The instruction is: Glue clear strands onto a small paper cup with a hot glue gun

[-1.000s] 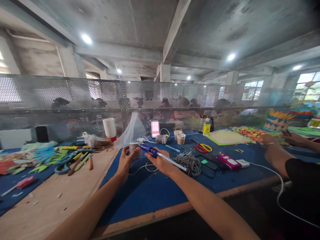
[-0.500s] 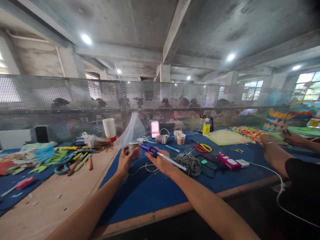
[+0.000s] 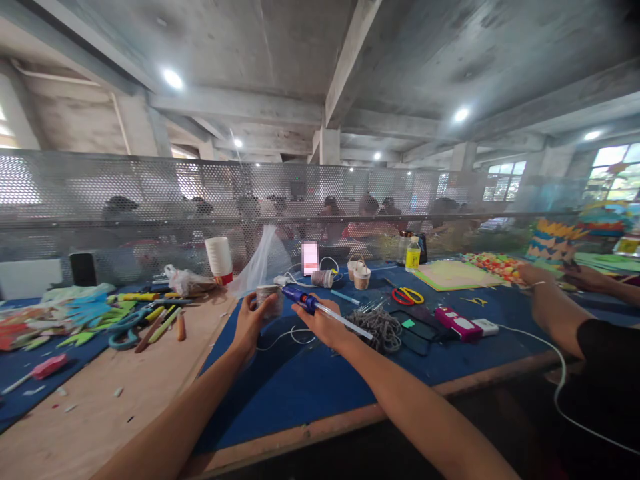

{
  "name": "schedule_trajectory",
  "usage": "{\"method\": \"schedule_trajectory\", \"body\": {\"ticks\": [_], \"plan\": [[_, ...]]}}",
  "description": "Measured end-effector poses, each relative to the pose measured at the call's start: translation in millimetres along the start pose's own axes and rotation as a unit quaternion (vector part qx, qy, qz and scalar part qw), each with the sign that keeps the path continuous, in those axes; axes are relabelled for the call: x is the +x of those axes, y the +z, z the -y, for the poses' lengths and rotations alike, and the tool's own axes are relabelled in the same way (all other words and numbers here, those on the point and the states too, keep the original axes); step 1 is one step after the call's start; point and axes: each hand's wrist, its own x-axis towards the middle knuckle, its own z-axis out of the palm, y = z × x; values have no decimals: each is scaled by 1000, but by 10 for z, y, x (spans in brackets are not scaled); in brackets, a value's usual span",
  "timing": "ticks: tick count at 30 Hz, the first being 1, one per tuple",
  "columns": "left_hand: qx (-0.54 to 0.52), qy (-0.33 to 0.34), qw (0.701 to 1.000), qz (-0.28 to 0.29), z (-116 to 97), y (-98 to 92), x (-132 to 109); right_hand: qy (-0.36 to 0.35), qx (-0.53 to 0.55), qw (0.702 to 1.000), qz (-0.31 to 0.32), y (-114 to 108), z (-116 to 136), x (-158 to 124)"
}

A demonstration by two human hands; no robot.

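My left hand (image 3: 250, 319) is wrapped round a small cup (image 3: 269, 301) that looks bound in greyish cord. In my right hand (image 3: 323, 322) is a blue hot glue gun (image 3: 299, 297), a long clear glue stick (image 3: 347, 320) jutting from its back toward the lower right. The gun's nozzle end is close to the cup's right rim; whether they touch I cannot tell. Just right of my right hand lies a tangled heap of grey cord (image 3: 383, 331). Beyond my hands, a similar wrapped cup (image 3: 323, 279) lies on its side in front of a lit phone (image 3: 310, 259).
Two small handled cups (image 3: 361, 277), yellow-red scissors (image 3: 407, 295) and a purple box (image 3: 457, 323) lie on the blue mat (image 3: 280, 400). Stacked paper cups (image 3: 219, 259) and tools (image 3: 130, 327) are at left. A co-worker's arm (image 3: 555, 310) reaches in at right.
The cup in my left hand has tipped slightly, showing more of its side, and the glue gun has shifted slightly right. The co-worker's arm at right has moved a little.
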Motion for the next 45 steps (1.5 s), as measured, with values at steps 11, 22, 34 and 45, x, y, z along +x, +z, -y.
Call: {"method": "schedule_trajectory", "body": {"ticks": [11,22,34,45], "plan": [[-3,-5,1000,5,-2,-5,-2,-2,-14,1000,-17,41,-29,7],[-12,-13,1000,7,10,-8,11,-7,9,1000,-25,70,-49,11],[-23,-17,999,17,-23,-11,-11,-12,10,999,-32,110,-87,23],[-59,-22,998,17,-66,12,-39,6,13,999,-29,148,-130,31]]}}
